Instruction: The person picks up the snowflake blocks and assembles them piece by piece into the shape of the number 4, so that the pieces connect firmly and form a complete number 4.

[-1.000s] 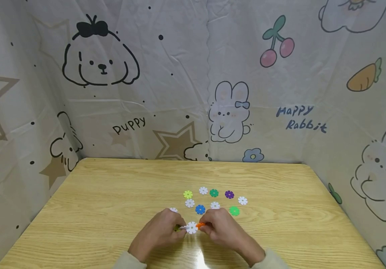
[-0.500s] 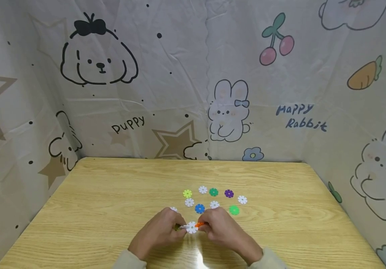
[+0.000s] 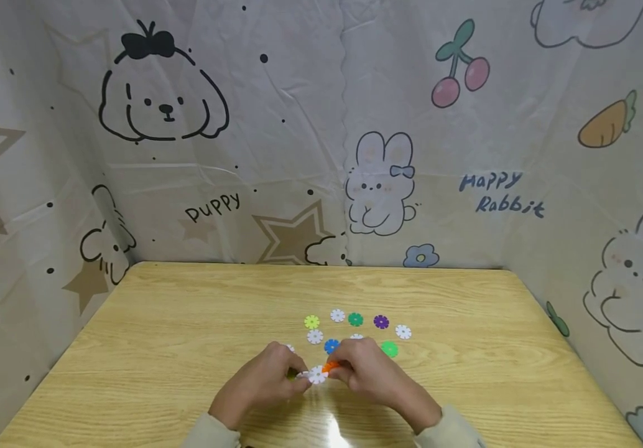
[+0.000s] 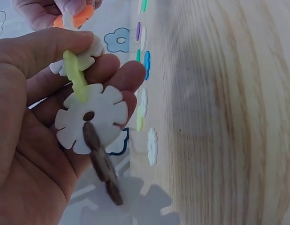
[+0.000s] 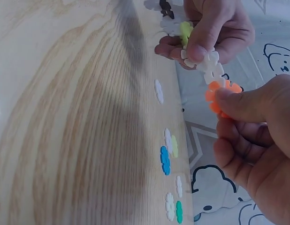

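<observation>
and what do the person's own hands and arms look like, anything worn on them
Both the left hand and the right hand are bare, with no gloves or rings to be seen. The left sleeve and right sleeve are pale beige and plain, with no marking in sight, and both end short of the hands.

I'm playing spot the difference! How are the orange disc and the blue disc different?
The orange disc is pinched in the right hand, while the blue disc lies flat on the table. The orange disc touches a white disc, while the blue disc sits loose. Both have notched edges.
</observation>
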A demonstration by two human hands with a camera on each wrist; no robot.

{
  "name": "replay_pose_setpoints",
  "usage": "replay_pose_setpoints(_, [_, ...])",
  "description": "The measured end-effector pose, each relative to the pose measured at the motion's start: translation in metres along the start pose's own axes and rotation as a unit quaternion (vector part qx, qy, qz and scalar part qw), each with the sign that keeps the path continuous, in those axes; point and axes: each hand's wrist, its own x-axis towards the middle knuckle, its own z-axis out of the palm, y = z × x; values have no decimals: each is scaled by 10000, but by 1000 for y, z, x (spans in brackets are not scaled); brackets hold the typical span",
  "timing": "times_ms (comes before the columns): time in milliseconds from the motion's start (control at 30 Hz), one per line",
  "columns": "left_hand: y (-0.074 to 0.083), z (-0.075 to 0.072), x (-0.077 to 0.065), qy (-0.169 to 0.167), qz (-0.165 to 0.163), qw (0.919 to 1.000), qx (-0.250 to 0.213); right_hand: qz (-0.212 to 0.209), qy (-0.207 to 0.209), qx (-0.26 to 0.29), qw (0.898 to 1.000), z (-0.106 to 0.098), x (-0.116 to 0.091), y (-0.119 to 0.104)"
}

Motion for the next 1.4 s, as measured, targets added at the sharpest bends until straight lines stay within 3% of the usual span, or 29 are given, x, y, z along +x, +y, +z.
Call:
replay_pose_setpoints(200, [-2,-2,-4,12,-162,9999,-45,163,23,212,9996,0,0,3])
replay_pose_setpoints(667, [-6,-12,-16,196,-471,9987,16,478,214,95,9986,0,0,18])
replay_pose_setpoints(1000, [-8,-14,-22,330,-468,9982,-158,622,246,115,9977,8,3,25])
replay_pose_setpoints(1400, [-6,-13,-24,463,-366,9968,-531,583,273,985,9930,6,9,9])
